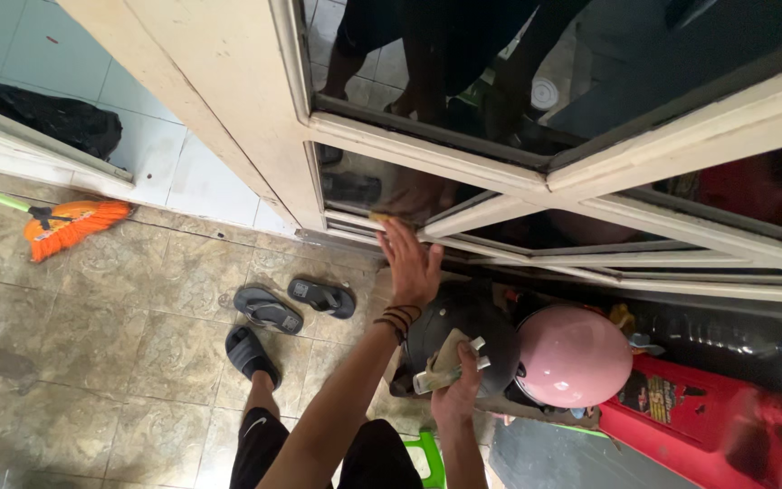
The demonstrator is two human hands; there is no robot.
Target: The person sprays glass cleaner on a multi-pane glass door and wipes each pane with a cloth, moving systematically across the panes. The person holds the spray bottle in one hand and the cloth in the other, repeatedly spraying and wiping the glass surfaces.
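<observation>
Hands (pixel 409 263) at window frame (pixel 463 167) edge

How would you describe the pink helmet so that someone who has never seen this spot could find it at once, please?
Start at the cream-framed glass door and look down past its bottom rail, right of the person's right hand. Two helmets sit side by side there; the pink helmet is the glossy, rounded one, between the dark helmet and a red plastic item.

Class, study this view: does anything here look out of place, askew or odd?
Mildly odd: two grey sandals lie loose and splayed at different angles on the tiled floor, and an orange broom lies flat by the wall. Nothing looks spilled or broken.
</observation>
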